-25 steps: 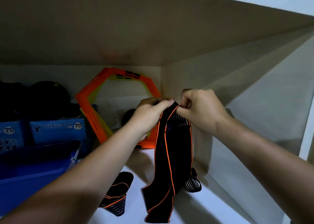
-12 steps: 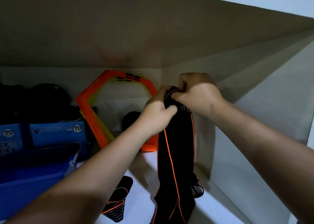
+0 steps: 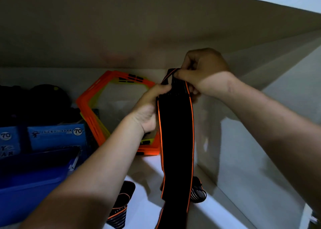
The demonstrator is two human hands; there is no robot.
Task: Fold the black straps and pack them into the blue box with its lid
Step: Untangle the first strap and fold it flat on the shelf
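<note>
- Holding black strap (image 3: pixel 175 133) up in the air with both hands, inside a white shelf bay (image 3: pixel 147 173).
- Gripping the strap's left edge near its top with left hand (image 3: pixel 148 110), fingers curled onto the fabric.
- Pinching the very top end with right hand (image 3: pixel 203 72), just above and to the right of the left hand. Thumb and forefinger clamped on a small folded-over loop of the band.
- Close together, nearly touching, with only the strap's width between.
- Hanging straight down from both hands as a flat black band with orange piping along both edges. Lower end reaching shelf level and running off the bottom of view.
- Well below the left hand, under the left forearm: second strap (image 3: pixel 121 202) lying on the shelf, rolled or folded, striped end toward the camera.
- Well below the right hand, just behind the hanging band: third strap (image 3: pixel 198 192), bunched up, striped part showing, partly hidden.
- Far down and left of the left hand: blue box (image 3: pixel 34 182), opening facing up, inside too dark to read.
- Behind the box, left of the left hand: blue cartons (image 3: pixel 57 136) printed "LUCKY STAR 70".
- Directly behind the left hand: stack of orange hexagon frames (image 3: pixel 90 110) leaning on the back wall, yellow ones mixed in.
- Further left again: dark rounded items (image 3: pixel 46 98), too dim to identify.
</note>
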